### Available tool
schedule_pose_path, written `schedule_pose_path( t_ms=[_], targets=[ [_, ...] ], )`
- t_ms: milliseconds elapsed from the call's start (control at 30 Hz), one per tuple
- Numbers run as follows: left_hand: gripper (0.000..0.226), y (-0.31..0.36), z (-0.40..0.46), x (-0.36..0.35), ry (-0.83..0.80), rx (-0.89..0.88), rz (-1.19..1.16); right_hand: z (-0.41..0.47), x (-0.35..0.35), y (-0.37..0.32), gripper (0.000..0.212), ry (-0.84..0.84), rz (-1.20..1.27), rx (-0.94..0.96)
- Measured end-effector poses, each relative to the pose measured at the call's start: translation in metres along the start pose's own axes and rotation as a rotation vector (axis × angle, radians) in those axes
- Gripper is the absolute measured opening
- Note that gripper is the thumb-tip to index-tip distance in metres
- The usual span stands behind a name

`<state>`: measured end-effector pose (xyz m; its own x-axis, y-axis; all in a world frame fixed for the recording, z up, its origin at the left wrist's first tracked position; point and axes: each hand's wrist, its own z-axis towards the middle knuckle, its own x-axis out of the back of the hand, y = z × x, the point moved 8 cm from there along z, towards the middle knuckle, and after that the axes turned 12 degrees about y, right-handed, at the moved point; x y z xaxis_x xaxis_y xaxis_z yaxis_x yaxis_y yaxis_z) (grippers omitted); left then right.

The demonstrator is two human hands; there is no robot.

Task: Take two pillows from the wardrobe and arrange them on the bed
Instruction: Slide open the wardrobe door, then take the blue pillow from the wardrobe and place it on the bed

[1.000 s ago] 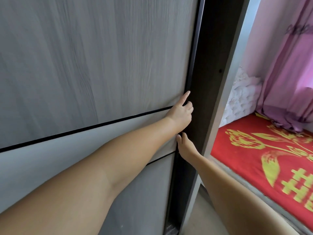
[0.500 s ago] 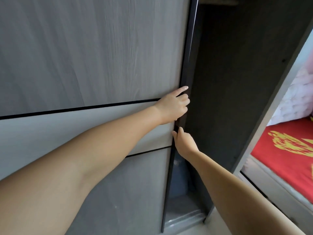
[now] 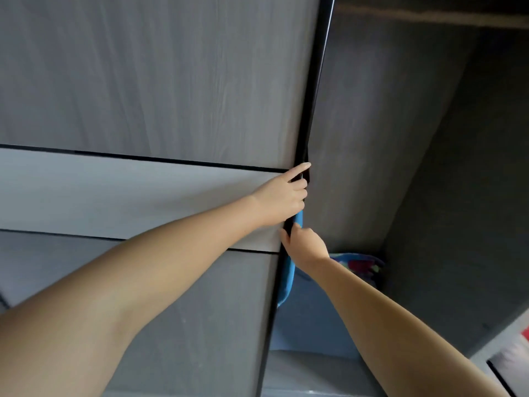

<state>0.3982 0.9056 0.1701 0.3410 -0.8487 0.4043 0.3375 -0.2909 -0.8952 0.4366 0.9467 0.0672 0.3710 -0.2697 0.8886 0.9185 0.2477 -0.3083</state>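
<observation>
A grey wood-grain sliding wardrobe door (image 3: 160,90) fills the left of the head view. My left hand (image 3: 282,197) grips its dark right edge, fingers curled around it. Just below, my right hand (image 3: 305,245) holds the same edge. The opening to the right shows the dark wardrobe interior (image 3: 429,167). A blue pillow (image 3: 312,308) stands inside at the bottom, partly hidden behind the door edge and my right arm. Behind it a patterned blue pillow (image 3: 357,265) with red and green marks peeks out.
The wardrobe's dark side panel (image 3: 463,253) bounds the opening on the right. A shelf edge (image 3: 429,15) runs across the top of the compartment. A sliver of the red bed cover (image 3: 525,333) shows at the far right edge.
The door has slid further left under both hands, widening the opening. The blue pillows inside have come into sight. The bed has nearly left the view on the right.
</observation>
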Motion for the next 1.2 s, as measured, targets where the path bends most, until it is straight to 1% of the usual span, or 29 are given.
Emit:
schedule_pose_path(
  t_ms=[100,267,400,500,533,600,700,800,833,900,967,1033,1133,1200],
  targets=[
    [0.025,-0.005,-0.028,-0.006,-0.052,0.059,-0.019,0.003,-0.009,-0.031,0.048,-0.016,-0.028,0.083],
    [0.022,-0.016,-0.073,-0.011,-0.033,0.112,-0.019,0.003,-0.025,-0.086,0.050,-0.034,-0.031,0.162],
    [0.019,-0.027,-0.110,-0.022,-0.075,0.156,0.012,0.000,-0.037,-0.125,0.034,-0.071,-0.116,0.238],
    [0.014,-0.035,-0.131,-0.024,-0.098,0.174,0.037,0.002,-0.045,-0.148,0.048,-0.069,-0.091,0.242],
    [0.016,-0.036,-0.137,-0.025,-0.107,0.178,0.029,0.003,-0.047,-0.153,0.049,-0.065,-0.075,0.236],
    [0.019,-0.035,-0.143,-0.029,-0.125,0.169,0.027,0.005,-0.051,-0.156,0.043,-0.067,-0.071,0.233],
    [0.019,-0.031,-0.138,-0.028,-0.111,0.151,0.017,0.005,-0.053,-0.144,0.034,-0.065,-0.107,0.211],
    [0.004,-0.031,-0.132,-0.024,-0.075,0.144,-0.012,0.006,-0.051,-0.136,0.045,-0.062,-0.102,0.228],
    [0.011,-0.031,-0.130,-0.024,-0.081,0.151,-0.010,0.005,-0.050,-0.133,0.049,-0.064,-0.098,0.246],
    [0.028,-0.030,-0.125,-0.022,-0.070,0.174,-0.013,0.000,-0.046,-0.117,0.050,-0.076,-0.111,0.283],
    [0.032,-0.027,-0.115,-0.018,-0.034,0.224,-0.056,-0.005,-0.040,-0.083,0.046,-0.075,-0.135,0.277],
    [0.028,-0.014,-0.098,-0.014,0.034,0.236,-0.106,-0.010,-0.031,-0.037,0.041,-0.070,-0.165,0.222],
    [0.023,0.026,-0.055,-0.007,0.142,0.197,-0.213,-0.019,-0.012,0.039,0.041,-0.040,-0.238,0.109],
    [0.022,0.063,-0.018,-0.007,0.146,0.154,-0.300,-0.028,0.000,0.086,0.039,-0.024,-0.267,0.042]
  ],
)
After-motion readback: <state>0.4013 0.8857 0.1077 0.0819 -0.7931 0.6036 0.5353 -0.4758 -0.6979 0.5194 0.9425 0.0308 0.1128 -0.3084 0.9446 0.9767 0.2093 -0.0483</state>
